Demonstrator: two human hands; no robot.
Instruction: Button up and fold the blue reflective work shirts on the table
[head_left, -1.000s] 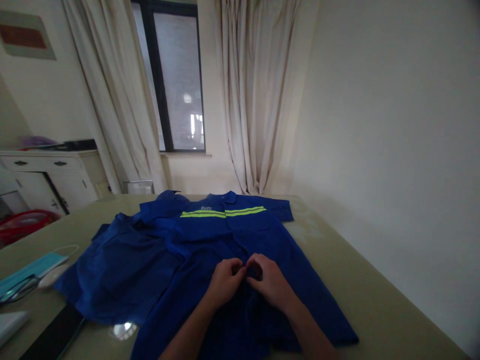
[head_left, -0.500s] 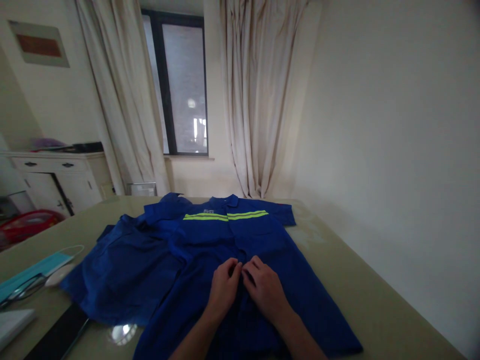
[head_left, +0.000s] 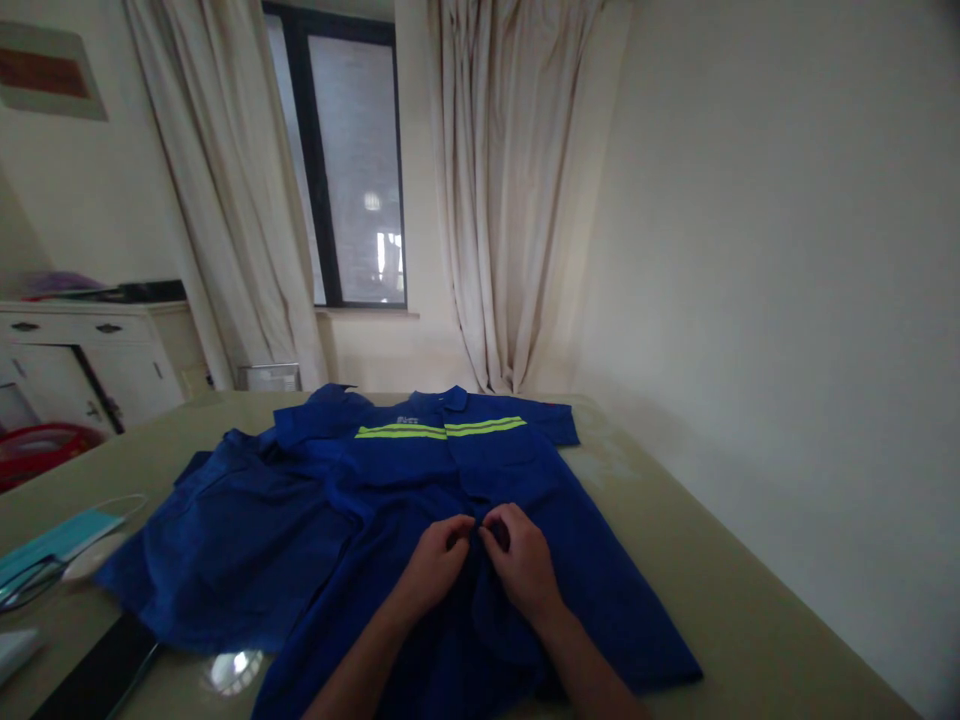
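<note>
A blue short-sleeved work shirt [head_left: 577,560] with yellow-green reflective stripes lies spread on the table, collar at the far end. My left hand [head_left: 437,562] pinches the shirt's front edge near the middle, thumb and fingers pressed together. Close beside it, my right hand [head_left: 521,560] has its thumb and fingertips closed on the same front opening. The fingertips of both hands nearly meet, and whatever small part they grip is too dark to make out. Left of the shirt, more folded blue cloth [head_left: 240,550] lies rumpled, partly against it.
On the left of the table [head_left: 720,600] are a light-blue face mask [head_left: 60,545], glasses [head_left: 34,580], a pale computer mouse [head_left: 94,560] and a black flat object [head_left: 97,670]. A white wall [head_left: 787,300] borders the right side. Curtains [head_left: 510,200] hang beyond the far edge.
My view has turned slightly right, so everything shifts left. My right hand has lifted and turned a little, its fingers more upright; both hands stay at the shirt's front opening.
</note>
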